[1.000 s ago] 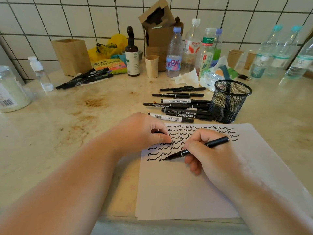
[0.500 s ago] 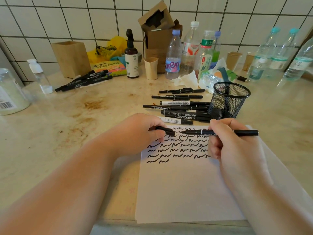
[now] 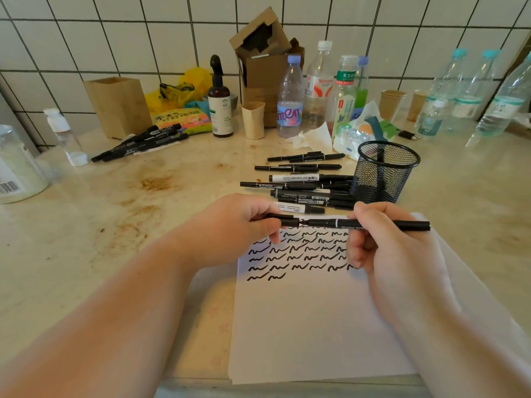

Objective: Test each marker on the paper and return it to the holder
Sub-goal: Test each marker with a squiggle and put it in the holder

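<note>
Far left on the stained beige stone bench [image 3: 86, 214], a loose bunch of black markers [image 3: 140, 142] lies beside a square wooden box [image 3: 117, 106]; not part of the current step.

Centre: left hand [image 3: 230, 225] hovers over the top edge of the white paper sheet [image 3: 310, 326], fingers curled and clamped on a small black marker cap [image 3: 283, 219], open end facing right. Forearm comes in from lower left, wrist raised off the bench.

Right of it, the slim black marker [image 3: 373, 224] is held level, tip pointing left and just at the cap's mouth. Right hand [image 3: 382, 245] pinches the barrel mid-length with thumb and forefinger, other fingers loosely curled below.

Step in hand, judging by the pose: recapping after the test squiggle. Rows of black wavy marks [image 3: 298, 254] already fill the paper's upper part. Next move calls for pushing tip and cap together in line until seated, then dropping the marker into the black wire-mesh cup holder [image 3: 383, 172], standing just beyond the right hand. One marker seems to stand in it.

A pile of black and white-labelled markers [image 3: 304, 185] lies just left of the holder, likely untested.
</note>
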